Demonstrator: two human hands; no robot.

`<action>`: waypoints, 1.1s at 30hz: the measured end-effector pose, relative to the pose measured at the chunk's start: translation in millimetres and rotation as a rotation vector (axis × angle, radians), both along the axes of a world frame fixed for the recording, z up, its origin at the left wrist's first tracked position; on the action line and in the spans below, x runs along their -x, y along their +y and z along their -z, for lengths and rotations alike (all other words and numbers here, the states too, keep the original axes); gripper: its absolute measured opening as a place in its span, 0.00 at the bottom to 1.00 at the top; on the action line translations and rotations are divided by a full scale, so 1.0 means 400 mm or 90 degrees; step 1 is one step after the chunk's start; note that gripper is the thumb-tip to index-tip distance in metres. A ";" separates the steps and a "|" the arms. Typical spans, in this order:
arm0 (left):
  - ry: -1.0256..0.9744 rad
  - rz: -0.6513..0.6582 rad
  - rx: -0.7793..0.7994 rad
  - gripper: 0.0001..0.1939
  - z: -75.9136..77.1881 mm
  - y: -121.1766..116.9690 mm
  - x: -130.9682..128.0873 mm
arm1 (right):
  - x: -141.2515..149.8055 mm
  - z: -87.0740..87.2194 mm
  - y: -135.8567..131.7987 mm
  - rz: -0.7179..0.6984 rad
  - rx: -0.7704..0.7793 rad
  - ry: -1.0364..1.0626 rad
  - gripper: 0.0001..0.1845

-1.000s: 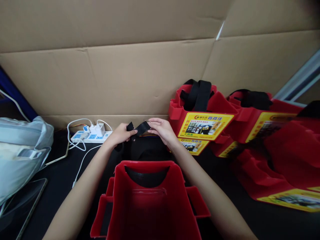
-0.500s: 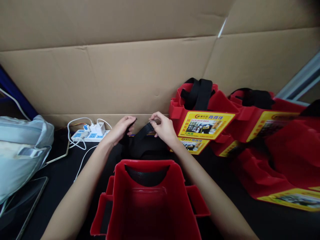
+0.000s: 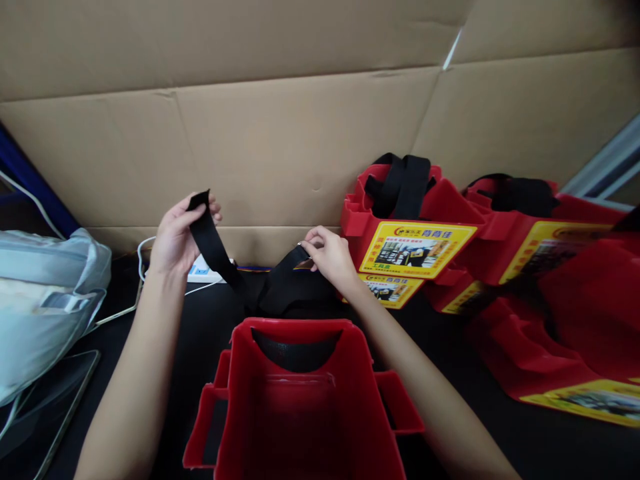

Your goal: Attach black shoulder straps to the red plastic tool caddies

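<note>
Pinched in my left hand (image 3: 179, 233) is the free end of a black strap (image 3: 215, 247), raised at the left and running down behind the red plastic tool box (image 3: 295, 325). My right hand (image 3: 327, 253) grips a small metal ring (image 3: 302, 247) on the other black strap end (image 3: 286, 270), low in front of the cardboard. Between my forearms stands the open red box, with side loops and a black band across its back cutout. More black strap lies bunched just behind it.
Several red boxes (image 3: 453, 207) with yellow labels and black straps stand at the right. A cardboard wall (image 3: 300, 153) closes off the back. At the left are a pale bag (image 3: 45, 300), a white power strip (image 3: 203, 272) with cables and a dark flat device (image 3: 55, 400).
My left hand has moved left and up, drawing the black strap end out from the middle. My right hand has stayed nearly in place with the metal ring.
</note>
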State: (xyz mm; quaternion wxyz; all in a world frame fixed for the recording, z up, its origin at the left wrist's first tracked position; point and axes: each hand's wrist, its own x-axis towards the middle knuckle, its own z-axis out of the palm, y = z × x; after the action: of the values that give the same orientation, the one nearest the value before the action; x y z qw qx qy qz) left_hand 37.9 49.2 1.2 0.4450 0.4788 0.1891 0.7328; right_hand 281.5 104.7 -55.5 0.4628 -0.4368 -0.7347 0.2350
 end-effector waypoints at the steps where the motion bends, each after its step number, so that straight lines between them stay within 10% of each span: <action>1: -0.021 -0.010 -0.015 0.06 -0.004 -0.006 0.006 | 0.001 -0.001 -0.002 0.002 0.001 -0.004 0.05; 5: -0.042 -0.009 0.020 0.03 -0.005 -0.020 -0.002 | 0.004 -0.007 -0.007 -0.003 0.016 -0.019 0.04; 13: 0.505 -0.004 0.206 0.13 0.116 0.039 -0.180 | 0.021 0.003 -0.013 -0.045 0.088 0.013 0.07; 24: 0.532 -0.050 0.106 0.10 0.137 0.059 -0.188 | 0.024 -0.041 -0.060 -0.256 0.282 0.172 0.07; 33: 0.454 -0.074 0.067 0.09 0.141 0.062 -0.183 | 0.026 -0.041 -0.059 -0.228 0.200 0.210 0.15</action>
State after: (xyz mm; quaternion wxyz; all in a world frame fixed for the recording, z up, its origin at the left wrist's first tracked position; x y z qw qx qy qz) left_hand 111.1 74.0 -55.3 0.3325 0.6691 0.3966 0.5333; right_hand 270.9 81.2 -39.0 0.4541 -0.3225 -0.6694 0.4916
